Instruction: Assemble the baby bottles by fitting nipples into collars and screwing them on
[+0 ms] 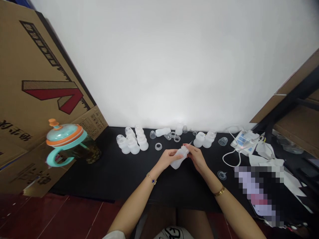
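Observation:
A translucent white bottle (178, 160) tilts between my two hands, above the middle of the black table. The fingers of my left hand (167, 160) are wrapped round its body. At its upper end, my right hand (196, 157) has its fingers closed on the neck, where a small clear pointed tip sticks out. My right palm and some fingertips are hidden. Several capped bottles (133, 145) stand to the left. A clear ring (158, 146) lies beside them. More bottles (208, 139) stand to the right of my hands.
Clear caps and rings (177, 138) lie near the wall, with a bottle on its side (162, 132). A large jug (72, 142) stands at the left by a carton (37, 83). A white device with cable (244, 142), papers and a blurred object are at the right.

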The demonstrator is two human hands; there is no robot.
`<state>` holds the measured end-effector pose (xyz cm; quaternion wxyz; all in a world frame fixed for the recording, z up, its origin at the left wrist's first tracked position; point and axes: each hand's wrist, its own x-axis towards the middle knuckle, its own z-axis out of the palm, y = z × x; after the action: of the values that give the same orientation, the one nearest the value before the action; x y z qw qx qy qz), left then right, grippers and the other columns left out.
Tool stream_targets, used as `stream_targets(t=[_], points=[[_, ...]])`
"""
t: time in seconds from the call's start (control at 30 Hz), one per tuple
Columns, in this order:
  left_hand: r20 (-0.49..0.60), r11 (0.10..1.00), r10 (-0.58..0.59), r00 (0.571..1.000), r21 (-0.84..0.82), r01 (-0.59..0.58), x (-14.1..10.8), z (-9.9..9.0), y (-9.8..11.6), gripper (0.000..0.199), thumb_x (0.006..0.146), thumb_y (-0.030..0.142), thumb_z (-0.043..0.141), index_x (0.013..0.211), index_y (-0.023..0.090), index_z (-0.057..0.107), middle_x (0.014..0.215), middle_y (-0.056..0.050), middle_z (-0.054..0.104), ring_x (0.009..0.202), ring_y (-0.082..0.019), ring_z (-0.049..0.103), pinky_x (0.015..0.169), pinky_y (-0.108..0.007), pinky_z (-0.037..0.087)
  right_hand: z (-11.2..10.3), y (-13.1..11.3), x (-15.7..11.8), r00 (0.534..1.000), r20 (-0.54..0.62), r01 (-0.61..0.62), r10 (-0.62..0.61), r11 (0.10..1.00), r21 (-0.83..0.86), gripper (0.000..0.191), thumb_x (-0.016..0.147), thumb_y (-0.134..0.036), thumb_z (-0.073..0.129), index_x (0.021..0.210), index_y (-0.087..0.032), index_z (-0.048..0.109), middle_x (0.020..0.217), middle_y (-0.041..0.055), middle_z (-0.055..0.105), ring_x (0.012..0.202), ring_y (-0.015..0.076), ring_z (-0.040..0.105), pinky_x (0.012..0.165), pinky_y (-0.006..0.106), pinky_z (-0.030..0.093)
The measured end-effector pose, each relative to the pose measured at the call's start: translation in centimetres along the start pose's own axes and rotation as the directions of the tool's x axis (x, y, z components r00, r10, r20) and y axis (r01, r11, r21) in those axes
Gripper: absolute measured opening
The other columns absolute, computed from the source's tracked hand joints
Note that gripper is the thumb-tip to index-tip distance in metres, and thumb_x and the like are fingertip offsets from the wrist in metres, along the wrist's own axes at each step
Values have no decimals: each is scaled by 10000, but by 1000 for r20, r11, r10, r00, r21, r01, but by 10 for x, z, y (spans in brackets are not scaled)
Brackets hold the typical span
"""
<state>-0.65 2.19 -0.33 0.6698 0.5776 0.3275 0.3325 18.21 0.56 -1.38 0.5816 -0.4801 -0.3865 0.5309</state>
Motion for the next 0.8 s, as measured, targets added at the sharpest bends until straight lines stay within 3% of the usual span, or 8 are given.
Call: stream_targets(t=[0.8], points=[[1,996,84,996,41,-84,-3,3,4,511,767,461,804,1157,133,757,1087,-115,772,949,-283,717,824,-327,527,1,0,0,1000,-9,24,-24,1000,-19,425,752,-548,784,973,-187,828,968,94,758,780,210,635,583,285,469]])
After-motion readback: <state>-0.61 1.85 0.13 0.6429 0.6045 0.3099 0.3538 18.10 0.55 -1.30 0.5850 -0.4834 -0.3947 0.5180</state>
